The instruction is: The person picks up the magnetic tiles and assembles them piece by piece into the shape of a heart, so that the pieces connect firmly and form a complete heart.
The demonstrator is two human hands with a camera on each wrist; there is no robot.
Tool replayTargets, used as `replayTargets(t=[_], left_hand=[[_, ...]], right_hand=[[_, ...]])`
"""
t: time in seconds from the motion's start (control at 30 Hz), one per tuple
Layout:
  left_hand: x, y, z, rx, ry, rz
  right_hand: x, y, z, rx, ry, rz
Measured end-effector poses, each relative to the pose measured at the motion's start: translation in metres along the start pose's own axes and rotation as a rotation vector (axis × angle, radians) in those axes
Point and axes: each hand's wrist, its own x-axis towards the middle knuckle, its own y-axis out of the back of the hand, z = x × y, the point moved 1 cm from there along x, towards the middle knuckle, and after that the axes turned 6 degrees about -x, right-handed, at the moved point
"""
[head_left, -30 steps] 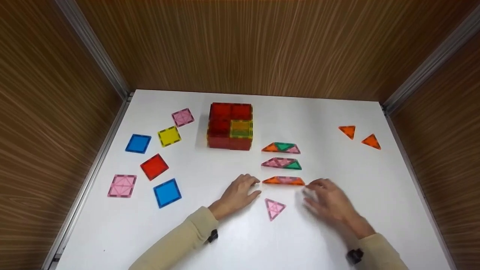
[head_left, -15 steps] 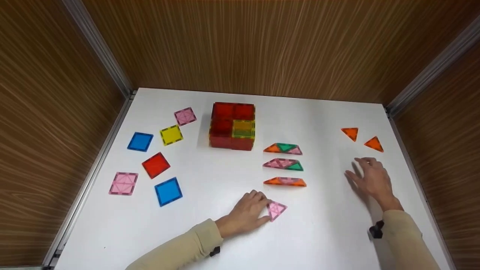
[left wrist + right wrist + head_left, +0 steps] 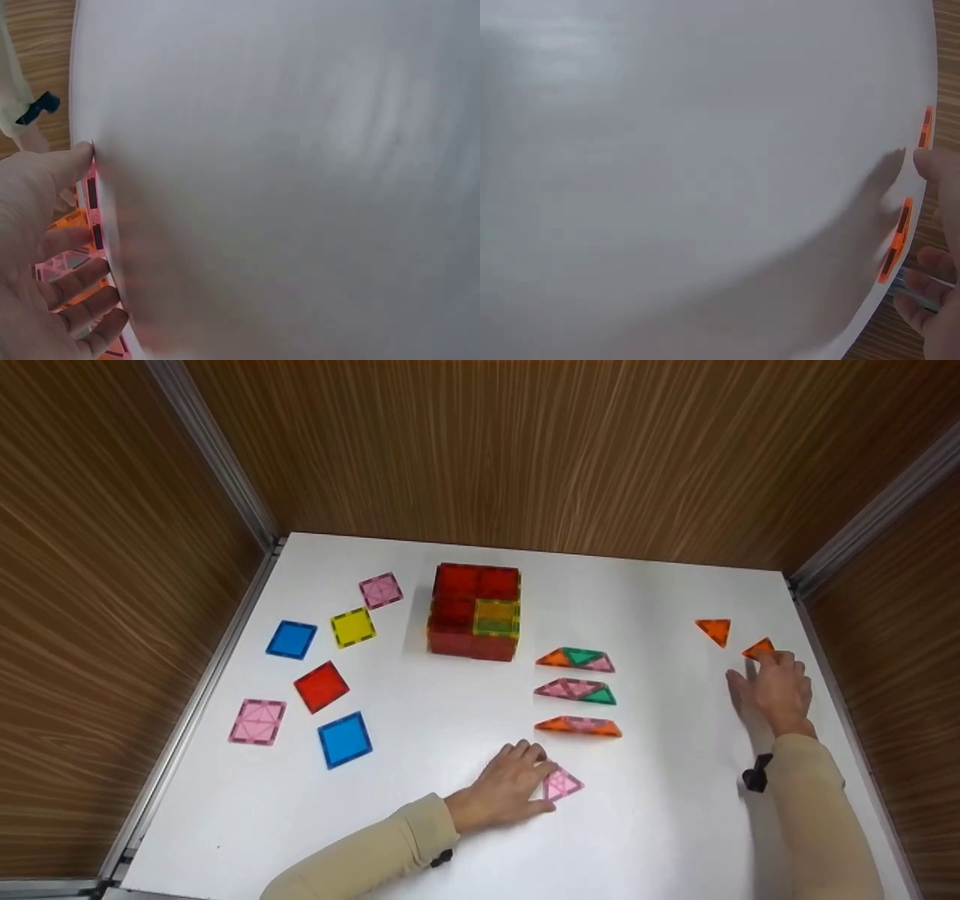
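My left hand [image 3: 510, 786] is at a pink triangular magnetic tile [image 3: 562, 785] near the front middle of the white table. In the left wrist view, thumb and index finger span the pink tile [image 3: 93, 202], the thumb at one end. Over on the right, my right hand [image 3: 781, 690] reaches an orange triangular tile [image 3: 757, 647], fingertips overlapping its near edge and thumb held apart. The right wrist view shows that orange tile [image 3: 897, 241] lying flat beside spread fingers. A second orange triangle [image 3: 715, 631] lies just left of it.
Three flat trapezoid strips of joined triangles [image 3: 576, 691] lie centrally. Behind them, to the left, stands a red and yellow tile box [image 3: 474, 611]. Several loose square tiles [image 3: 322, 687] spread over the left side. Wooden walls [image 3: 525, 450] enclose the table.
My right hand has moved from beside the nearest strip to the orange triangle at the far right. The left hand came down to the pink triangle, which has turned slightly.
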Motion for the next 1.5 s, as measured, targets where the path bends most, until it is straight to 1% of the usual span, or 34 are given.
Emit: replayTargets(t=[0.1, 0.23, 0.33, 0.47, 0.57, 0.87, 1.0, 1.17, 1.27, 1.37, 1.5], left_hand=[[0.001, 0.001, -0.001, -0.007, -0.009, -0.008], [0.000, 0.003, -0.002, -0.008, -0.023, 0.000], [0.000, 0.003, -0.003, -0.002, -0.031, 0.004], [0.000, 0.004, -0.004, -0.007, -0.035, -0.003], [0.000, 0.004, -0.005, -0.019, -0.033, -0.011], [0.000, 0.004, -0.006, -0.031, -0.029, -0.012], [-0.001, 0.004, -0.006, -0.033, -0.027, -0.020], [0.000, 0.004, -0.006, -0.037, -0.022, -0.031], [0.000, 0.004, -0.006, -0.028, -0.032, -0.024], [0.000, 0.004, -0.007, -0.015, -0.044, -0.014], [0.000, 0.005, -0.010, -0.020, -0.023, -0.014]], right_hand=[[0.006, 0.003, 0.004, -0.006, -0.002, -0.050], [0.010, 0.004, 0.010, 0.037, -0.032, -0.145], [0.010, 0.002, 0.014, 0.060, -0.031, -0.165], [0.009, -0.002, 0.016, 0.071, -0.029, -0.159], [0.007, -0.005, 0.015, 0.080, -0.043, -0.150], [-0.004, -0.012, 0.015, 0.123, -0.019, -0.035], [-0.011, -0.013, 0.016, 0.140, -0.020, -0.013], [-0.014, -0.010, 0.014, 0.123, 0.011, 0.020], [-0.012, -0.009, 0.013, 0.116, 0.017, 0.023], [-0.010, -0.010, 0.013, 0.132, 0.003, 0.025], [-0.009, -0.009, 0.012, 0.153, -0.007, 0.021]])
